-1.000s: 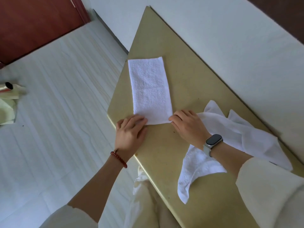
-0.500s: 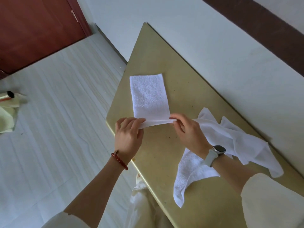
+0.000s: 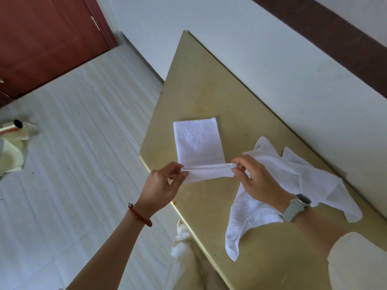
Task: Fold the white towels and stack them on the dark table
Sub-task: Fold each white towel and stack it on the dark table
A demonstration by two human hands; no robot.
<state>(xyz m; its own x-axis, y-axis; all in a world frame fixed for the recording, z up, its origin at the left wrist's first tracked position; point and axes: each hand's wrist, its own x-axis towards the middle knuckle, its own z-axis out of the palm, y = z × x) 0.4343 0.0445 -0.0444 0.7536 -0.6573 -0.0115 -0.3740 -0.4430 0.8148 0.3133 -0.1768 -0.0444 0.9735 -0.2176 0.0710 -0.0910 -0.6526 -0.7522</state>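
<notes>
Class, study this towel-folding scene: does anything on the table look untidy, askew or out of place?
Yes. An unfolded white towel lies crumpled beside the right hand, one end drooping over the table edge. The folded towel lies flat and neat; both hands pinch its near end, lifted off the surface.

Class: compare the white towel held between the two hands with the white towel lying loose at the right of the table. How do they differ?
The narrow folded white terry towel lies flat in a neat strip; the crumpled white towel sprawls in creases. The left hand and right hand pinch the folded towel's near end, lifting it; the crumpled towel is held by neither, though the right wrist crosses over it. Both rest on the yellowish table.
</notes>
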